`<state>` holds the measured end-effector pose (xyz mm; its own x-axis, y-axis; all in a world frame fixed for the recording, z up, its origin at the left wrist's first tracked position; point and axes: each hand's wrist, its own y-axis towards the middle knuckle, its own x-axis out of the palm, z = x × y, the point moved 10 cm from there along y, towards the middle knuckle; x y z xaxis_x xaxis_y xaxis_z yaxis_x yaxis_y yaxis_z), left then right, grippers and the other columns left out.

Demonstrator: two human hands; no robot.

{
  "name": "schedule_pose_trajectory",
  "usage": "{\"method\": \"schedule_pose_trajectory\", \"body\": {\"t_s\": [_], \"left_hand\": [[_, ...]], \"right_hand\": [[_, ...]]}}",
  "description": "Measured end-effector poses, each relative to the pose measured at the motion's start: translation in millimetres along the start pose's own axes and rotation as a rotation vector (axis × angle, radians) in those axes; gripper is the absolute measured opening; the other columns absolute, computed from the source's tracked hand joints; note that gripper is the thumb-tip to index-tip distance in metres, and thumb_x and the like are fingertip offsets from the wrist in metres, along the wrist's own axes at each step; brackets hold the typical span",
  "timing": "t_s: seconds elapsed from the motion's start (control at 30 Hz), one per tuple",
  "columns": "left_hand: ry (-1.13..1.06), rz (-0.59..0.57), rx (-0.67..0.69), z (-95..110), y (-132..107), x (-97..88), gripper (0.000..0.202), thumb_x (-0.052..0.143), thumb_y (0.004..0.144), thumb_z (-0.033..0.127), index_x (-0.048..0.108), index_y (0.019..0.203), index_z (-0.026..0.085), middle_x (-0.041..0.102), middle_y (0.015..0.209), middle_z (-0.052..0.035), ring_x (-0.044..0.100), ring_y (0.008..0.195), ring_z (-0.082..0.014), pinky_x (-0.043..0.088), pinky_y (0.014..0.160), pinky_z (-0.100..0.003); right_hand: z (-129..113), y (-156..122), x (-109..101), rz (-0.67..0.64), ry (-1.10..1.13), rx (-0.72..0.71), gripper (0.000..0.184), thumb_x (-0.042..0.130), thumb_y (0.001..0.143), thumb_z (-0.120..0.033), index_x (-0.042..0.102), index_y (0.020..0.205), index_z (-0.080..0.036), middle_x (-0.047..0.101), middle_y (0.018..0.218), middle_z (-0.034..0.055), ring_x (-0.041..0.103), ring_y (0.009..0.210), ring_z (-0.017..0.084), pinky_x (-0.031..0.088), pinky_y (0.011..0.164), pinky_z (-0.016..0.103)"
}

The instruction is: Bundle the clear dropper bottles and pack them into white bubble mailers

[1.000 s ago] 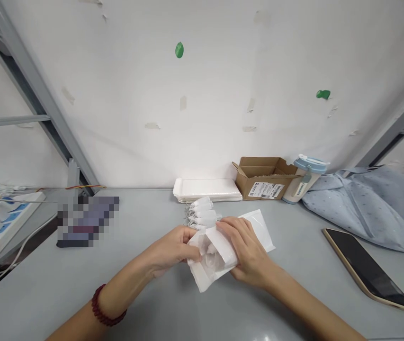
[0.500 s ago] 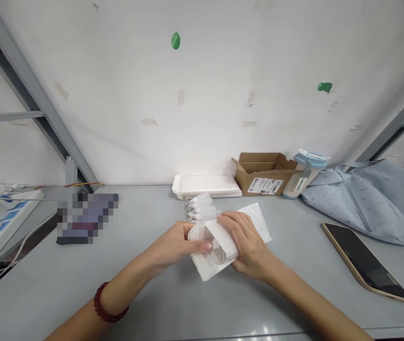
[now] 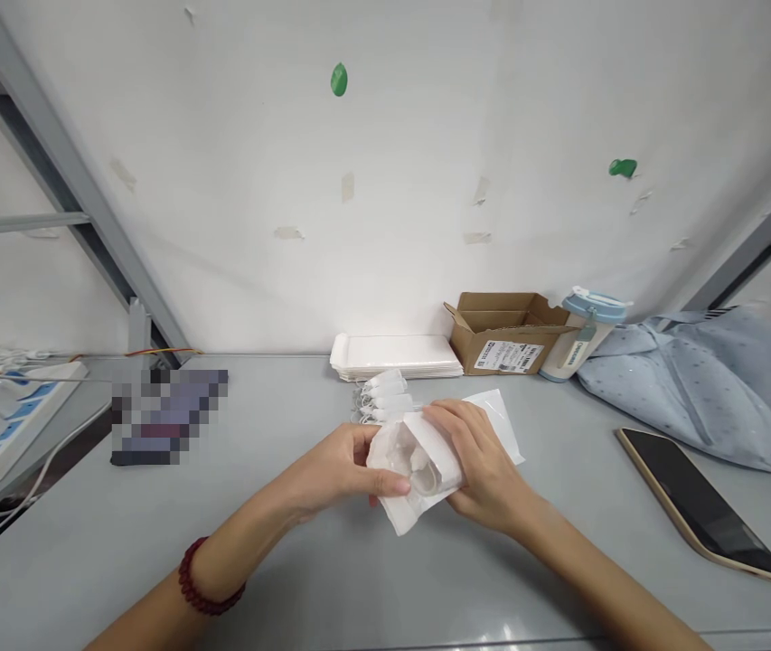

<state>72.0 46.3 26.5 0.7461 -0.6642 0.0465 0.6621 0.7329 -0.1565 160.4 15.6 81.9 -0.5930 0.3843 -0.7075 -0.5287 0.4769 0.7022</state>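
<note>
Both hands meet over the middle of the grey table [image 3: 304, 579]. My left hand [image 3: 341, 468], with a dark red bead bracelet on its wrist, pinches the left side of a small white pouch [image 3: 416, 470]. My right hand [image 3: 484, 466] grips the pouch's right side, its fingers curled over the top flap. Something pale and rounded shows inside the pouch's mouth. Just behind the hands lies a small pile of white packaged items [image 3: 385, 398], and a flat white pouch [image 3: 500, 420] lies under my right hand.
A stack of white pouches [image 3: 395, 355] sits against the wall, beside an open cardboard box [image 3: 503, 333] and a blue-lidded cup [image 3: 581, 334]. A light blue cloth bag [image 3: 690, 389] and a phone [image 3: 700, 502] lie right. A power strip [image 3: 5, 420] is far left.
My left thumb has slid further along the pouch's front, and the flap has opened wider, showing more of the pale thing inside. Both hands stayed in place.
</note>
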Motion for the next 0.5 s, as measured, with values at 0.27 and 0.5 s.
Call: {"method": "schedule_pose_trajectory", "body": {"t_s": [0.27, 0.5], "left_hand": [[0.017, 0.042, 0.021, -2.4, 1.4, -2.2, 0.024, 0.074, 0.065, 0.027, 0.062, 0.08, 0.012, 0.053, 0.069, 0.0027, 0.047, 0.066, -0.0098, 0.036, 0.059, -0.019], [-0.022, -0.025, 0.002, 1.7, -1.3, 2.0, 0.024, 0.077, 0.06, 0.02, 0.063, 0.078, 0.014, 0.057, 0.071, 0.0032, 0.049, 0.068, -0.0096, 0.038, 0.063, -0.02]], "right_hand": [[-2.9, -1.6, 2.5, -0.022, 0.011, -0.014, 0.055, 0.049, 0.073, -0.012, 0.034, 0.126, -0.013, 0.051, 0.111, 0.0174, 0.048, 0.101, 0.029, 0.042, 0.08, 0.045], [-2.8, -0.6, -2.1, 0.001, 0.006, -0.005, 0.055, 0.049, 0.073, -0.013, 0.033, 0.126, -0.014, 0.051, 0.11, 0.0168, 0.049, 0.1, 0.029, 0.042, 0.079, 0.045]]}}
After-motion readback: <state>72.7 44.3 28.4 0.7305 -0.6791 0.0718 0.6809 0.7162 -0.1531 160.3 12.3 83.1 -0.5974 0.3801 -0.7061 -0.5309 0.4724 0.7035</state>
